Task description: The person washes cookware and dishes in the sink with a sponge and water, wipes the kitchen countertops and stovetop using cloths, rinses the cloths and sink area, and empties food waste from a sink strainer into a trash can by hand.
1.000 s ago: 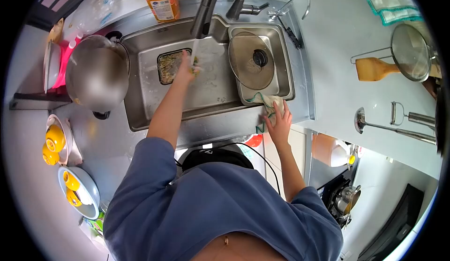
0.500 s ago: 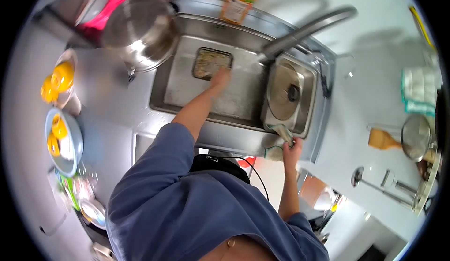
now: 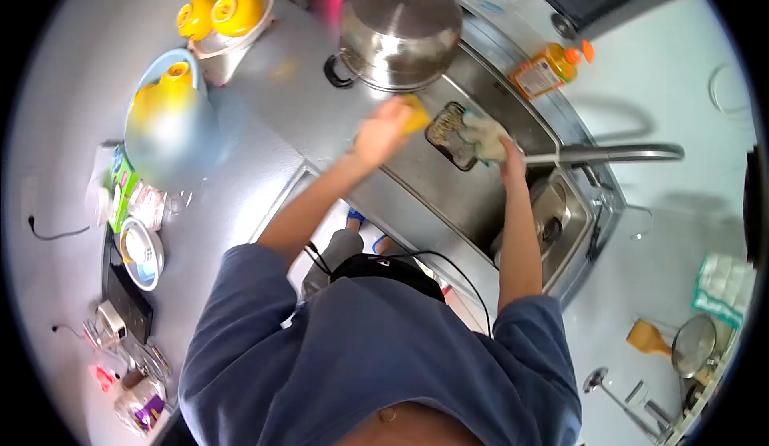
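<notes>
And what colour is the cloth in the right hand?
The cloth is off-white with teal edging, head view.

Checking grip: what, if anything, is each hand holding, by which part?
Left hand: yellow sponge-like piece, by one end. Right hand: pale cloth, by one end.

I count one left hand (image 3: 381, 134), one right hand (image 3: 513, 160), one yellow item (image 3: 416, 115) and one pale cloth (image 3: 485, 138) at one sink (image 3: 460, 194). One steel pot (image 3: 400, 34) at its left edge; one orange bottle (image 3: 538, 76) and one tap (image 3: 629, 154) along its far edge. Two yellow bowls (image 3: 238, 14) in one white dish (image 3: 219, 44) by the left edge of the bench (image 3: 252, 126).
</notes>
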The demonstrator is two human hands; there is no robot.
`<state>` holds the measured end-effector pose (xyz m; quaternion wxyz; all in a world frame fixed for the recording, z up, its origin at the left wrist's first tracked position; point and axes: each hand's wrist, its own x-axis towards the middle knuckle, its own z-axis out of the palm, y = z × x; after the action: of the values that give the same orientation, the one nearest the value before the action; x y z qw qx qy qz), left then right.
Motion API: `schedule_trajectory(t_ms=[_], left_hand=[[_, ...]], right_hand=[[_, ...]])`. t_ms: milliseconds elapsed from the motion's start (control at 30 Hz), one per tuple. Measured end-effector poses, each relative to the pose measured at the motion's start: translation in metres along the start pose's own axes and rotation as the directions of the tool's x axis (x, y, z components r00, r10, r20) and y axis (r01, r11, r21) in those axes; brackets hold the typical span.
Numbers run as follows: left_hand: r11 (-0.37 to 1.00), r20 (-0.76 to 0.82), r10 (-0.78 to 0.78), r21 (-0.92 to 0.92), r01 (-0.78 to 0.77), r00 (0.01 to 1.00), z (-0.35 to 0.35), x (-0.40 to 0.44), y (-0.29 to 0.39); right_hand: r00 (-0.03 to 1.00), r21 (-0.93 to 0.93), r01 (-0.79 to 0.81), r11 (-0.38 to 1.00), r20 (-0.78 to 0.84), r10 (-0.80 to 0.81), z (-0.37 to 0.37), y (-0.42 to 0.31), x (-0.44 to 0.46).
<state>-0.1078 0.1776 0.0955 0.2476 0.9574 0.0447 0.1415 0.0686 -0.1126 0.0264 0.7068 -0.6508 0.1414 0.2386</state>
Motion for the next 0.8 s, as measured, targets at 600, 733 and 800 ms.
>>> schedule_trajectory(t_ms=[600, 733, 800], left_hand=[[0.673, 0.347, 0.36, -0.74, 0.017, 0.866, 0.156, 0.107, 0.134], [0.745, 0.44, 0.372, -0.666, 0.02, 0.817, 0.151, 0.114, 0.128], [0.768, 0.433, 0.442, -0.635, -0.081, 0.786, 0.142, 0.12, 0.122]], right_hand=[[0.928, -0.464, 0.333, 0.821, 0.318, -0.196, -0.069, -0.051, -0.038], [0.935, -0.895, 0.325, 0.307, 0.256, -0.244, -0.07, -0.082, -0.07], [0.885, -0.752, 0.44, 0.491, 0.27, -0.38, -0.073, -0.084, -0.08]])
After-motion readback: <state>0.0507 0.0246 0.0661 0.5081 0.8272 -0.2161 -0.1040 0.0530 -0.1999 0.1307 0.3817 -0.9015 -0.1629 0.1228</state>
